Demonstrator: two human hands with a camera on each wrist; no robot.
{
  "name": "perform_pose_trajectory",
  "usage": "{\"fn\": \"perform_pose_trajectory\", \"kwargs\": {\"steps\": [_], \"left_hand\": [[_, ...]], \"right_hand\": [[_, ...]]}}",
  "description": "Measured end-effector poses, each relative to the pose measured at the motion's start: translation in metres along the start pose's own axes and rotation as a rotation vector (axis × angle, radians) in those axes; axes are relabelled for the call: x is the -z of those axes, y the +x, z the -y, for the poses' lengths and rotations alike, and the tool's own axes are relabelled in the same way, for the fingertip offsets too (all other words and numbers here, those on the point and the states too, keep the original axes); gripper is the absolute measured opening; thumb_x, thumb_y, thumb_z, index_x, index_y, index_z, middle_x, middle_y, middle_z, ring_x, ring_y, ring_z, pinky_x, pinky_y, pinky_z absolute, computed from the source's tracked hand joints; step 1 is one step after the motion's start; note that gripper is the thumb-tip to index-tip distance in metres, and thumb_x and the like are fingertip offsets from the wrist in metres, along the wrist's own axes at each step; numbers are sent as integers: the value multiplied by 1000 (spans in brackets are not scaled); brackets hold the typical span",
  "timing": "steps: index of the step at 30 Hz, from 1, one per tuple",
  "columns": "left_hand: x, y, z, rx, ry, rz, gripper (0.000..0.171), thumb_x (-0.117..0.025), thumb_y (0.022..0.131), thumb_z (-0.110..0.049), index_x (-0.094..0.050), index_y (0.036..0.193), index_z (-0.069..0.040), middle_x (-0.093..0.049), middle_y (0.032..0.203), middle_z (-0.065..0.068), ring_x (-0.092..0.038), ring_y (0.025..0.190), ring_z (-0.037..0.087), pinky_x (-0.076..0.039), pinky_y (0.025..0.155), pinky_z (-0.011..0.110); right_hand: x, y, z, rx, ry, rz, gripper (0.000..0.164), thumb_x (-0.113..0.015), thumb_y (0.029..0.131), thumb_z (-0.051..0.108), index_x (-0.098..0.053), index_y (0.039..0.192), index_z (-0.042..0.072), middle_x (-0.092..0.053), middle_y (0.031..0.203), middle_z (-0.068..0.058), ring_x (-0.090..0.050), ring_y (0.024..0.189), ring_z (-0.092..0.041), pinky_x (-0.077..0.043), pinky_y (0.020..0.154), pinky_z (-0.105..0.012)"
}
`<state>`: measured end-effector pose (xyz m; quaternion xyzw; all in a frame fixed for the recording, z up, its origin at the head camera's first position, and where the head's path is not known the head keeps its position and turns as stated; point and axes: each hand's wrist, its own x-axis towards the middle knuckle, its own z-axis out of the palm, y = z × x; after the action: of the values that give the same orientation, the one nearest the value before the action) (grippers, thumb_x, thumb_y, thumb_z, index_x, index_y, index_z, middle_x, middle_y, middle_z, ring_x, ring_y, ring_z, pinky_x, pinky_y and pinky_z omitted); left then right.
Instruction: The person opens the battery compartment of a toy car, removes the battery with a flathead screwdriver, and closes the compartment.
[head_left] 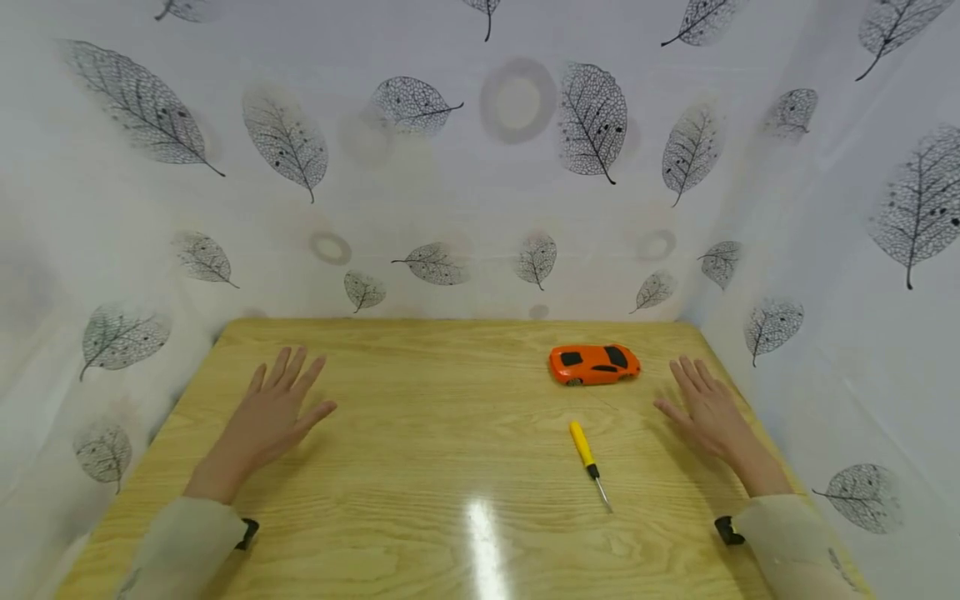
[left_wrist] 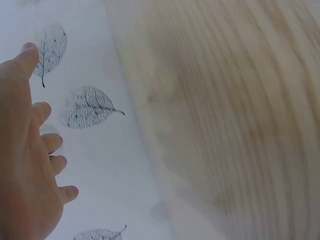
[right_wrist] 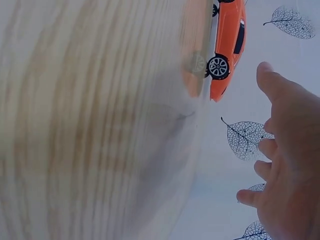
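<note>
An orange toy car (head_left: pixel 594 365) with black windows stands toward the back right of the wooden table. In front of it lies a screwdriver (head_left: pixel 585 450) with a yellow handle, its metal tip pointing toward the near side. My right hand (head_left: pixel 708 412), fingers spread, hovers palm down to the right of the car and holds nothing. The right wrist view shows the car (right_wrist: pixel 230 45) beyond the thumb. Over the table's left side my left hand (head_left: pixel 270 417) is spread out too, with nothing in it and no object close by.
The wooden table (head_left: pixel 420 433) has a bright light reflection near its front. White curtains (head_left: pixel 465 183) printed with dark leaves hang behind it and on both sides. A black wrist strap piece (head_left: pixel 727 531) shows at the right sleeve.
</note>
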<state>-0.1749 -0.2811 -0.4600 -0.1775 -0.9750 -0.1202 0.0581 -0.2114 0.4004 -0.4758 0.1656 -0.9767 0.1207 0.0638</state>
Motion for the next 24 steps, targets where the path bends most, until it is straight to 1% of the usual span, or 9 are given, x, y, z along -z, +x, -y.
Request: {"fn": "perform_pose_trajectory", "kwargs": {"steps": [4, 6, 11, 16, 20, 24], "left_hand": [[-3, 14, -15, -27, -13, -20, 80, -50, 106, -54, -25, 164, -4, -10, 168, 27, -6, 155, 46, -7, 121, 69], [-5, 21, -21, -42, -16, -33, 80, -50, 106, -54, -25, 164, -5, -11, 169, 27, -8, 154, 47, -8, 121, 68], [-9, 40, -38, -72, -35, -32, 78, -48, 107, -53, -23, 165, -7, -10, 170, 24, -5, 156, 42, -8, 122, 66], [-14, 62, -62, -108, -54, -13, 77, -47, 108, -51, -21, 165, -6, -10, 170, 23, -6, 156, 40, -9, 123, 64], [-19, 76, -81, -156, -69, -25, 75, -50, 108, -47, -24, 164, -4, -17, 168, 24, -12, 156, 41, -12, 123, 63], [-27, 89, -99, -214, -85, -66, 73, -54, 107, -43, -28, 162, -1, -25, 165, 25, -19, 154, 43, -17, 123, 61]], "right_hand": [[0, 5, 2, -4, 24, 12, 83, -55, 107, 44, -19, 161, -8, -13, 165, -34, -5, 153, -50, -17, 118, -70], [0, 7, 4, -13, 30, 22, 83, -54, 107, 44, -18, 161, -8, -12, 165, -34, -5, 153, -51, -16, 118, -70], [1, 12, 9, -26, 32, 27, 81, -54, 107, 43, -20, 160, -8, -13, 165, -34, -6, 153, -51, -18, 116, -73], [1, 17, 12, -26, 41, 24, 78, -56, 107, 39, -23, 159, -9, -15, 164, -34, -9, 152, -51, -20, 113, -76], [0, 23, 15, -35, 54, 30, 77, -57, 107, 38, -24, 159, -9, -17, 164, -33, -11, 152, -51, -19, 114, -74], [-1, 26, 15, -37, 65, 17, 75, -56, 107, 38, -28, 158, -10, -22, 162, -35, -17, 149, -54, -20, 114, -74]]}}
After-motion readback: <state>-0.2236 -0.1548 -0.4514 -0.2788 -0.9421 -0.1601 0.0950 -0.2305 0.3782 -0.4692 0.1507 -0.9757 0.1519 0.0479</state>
